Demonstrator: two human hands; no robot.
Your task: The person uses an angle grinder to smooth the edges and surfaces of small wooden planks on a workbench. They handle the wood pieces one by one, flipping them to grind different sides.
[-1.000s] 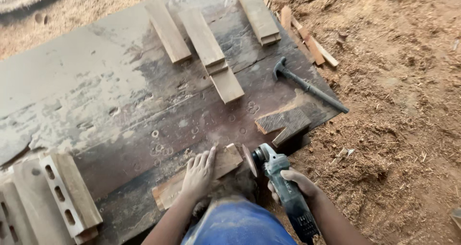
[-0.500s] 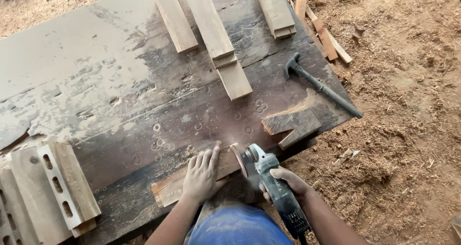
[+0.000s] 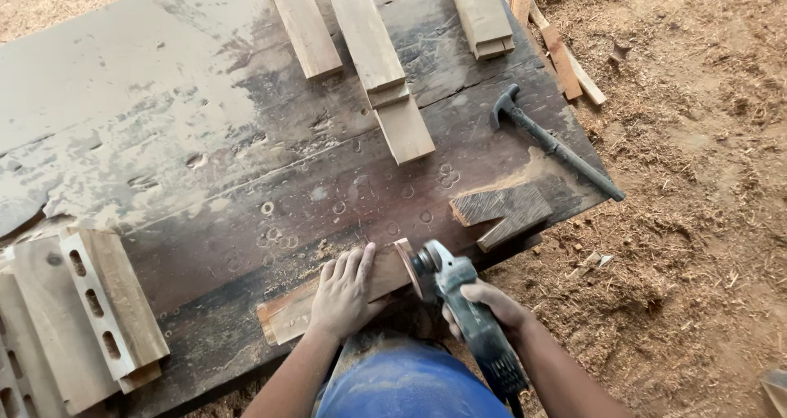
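No packages, labels, signs or screens appear anywhere around the hands: none on the worktop ahead of them, none to either side, and none on the sawdust-covered ground to the right.

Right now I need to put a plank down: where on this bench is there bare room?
The worktable is bare at upper left, between the slotted pieces and the three blocks. Crowded around both hands, grinder and hammer.
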